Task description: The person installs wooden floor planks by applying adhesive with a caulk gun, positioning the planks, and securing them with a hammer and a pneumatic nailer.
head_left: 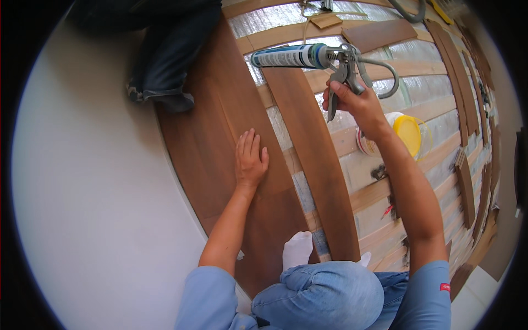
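One loose, long brown wooden plank lies over pale wooden battens and silver foil sheeting. A grey metal caulking gun, with one blue-and-white cylindrical tube in it, is held up in view across the plank's far end. Its long axis runs nearly level from side to side, slantwise to the plank's length; the tube's front points left, and the hooked grey rod sticks out right of the plank. The tube carries printed lettering too small to read.

The right hand, right of the plank's far half, has its grip wrapped round the gun's handle and trigger. The left hand lies flat, fingers extended, its grip released, on the joined brown wooden flooring left of the plank.

To the plank's right stands one white bucket with a round yellow lid. Beyond its far end lies one short brown board. Left of that end, another person's dark-jeaned leg ends in one dark sock. By the near end are two white socks.
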Available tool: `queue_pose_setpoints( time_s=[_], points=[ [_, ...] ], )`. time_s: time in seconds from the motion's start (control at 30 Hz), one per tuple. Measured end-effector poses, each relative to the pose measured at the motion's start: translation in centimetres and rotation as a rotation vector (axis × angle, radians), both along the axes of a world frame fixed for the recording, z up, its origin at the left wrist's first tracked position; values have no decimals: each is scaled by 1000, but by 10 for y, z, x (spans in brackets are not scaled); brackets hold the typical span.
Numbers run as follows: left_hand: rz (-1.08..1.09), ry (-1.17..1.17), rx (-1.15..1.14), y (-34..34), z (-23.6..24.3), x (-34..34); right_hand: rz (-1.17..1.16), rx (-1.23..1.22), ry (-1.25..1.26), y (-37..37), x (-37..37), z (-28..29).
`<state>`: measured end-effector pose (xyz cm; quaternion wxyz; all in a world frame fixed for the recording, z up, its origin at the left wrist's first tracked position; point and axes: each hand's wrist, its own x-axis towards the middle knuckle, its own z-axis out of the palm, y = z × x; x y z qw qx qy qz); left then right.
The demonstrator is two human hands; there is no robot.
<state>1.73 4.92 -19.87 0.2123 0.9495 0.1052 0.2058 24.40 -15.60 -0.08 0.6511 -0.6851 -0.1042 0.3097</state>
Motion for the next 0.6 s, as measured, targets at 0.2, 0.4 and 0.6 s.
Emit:
queue_pose_setpoints(
  time_s=[0.2, 0.4, 0.6],
  points=[
    [-5, -17, -4, 0, -3, 0, 141, -102, -105, -17, -10, 26],
    [-12, -48, -9, -2, -6, 0, 189, -178, -134, -58, -45, 34],
    [-56, -100, -13, -2, -15, 3, 205, -268, -264, -111, -99, 49]
  ],
)
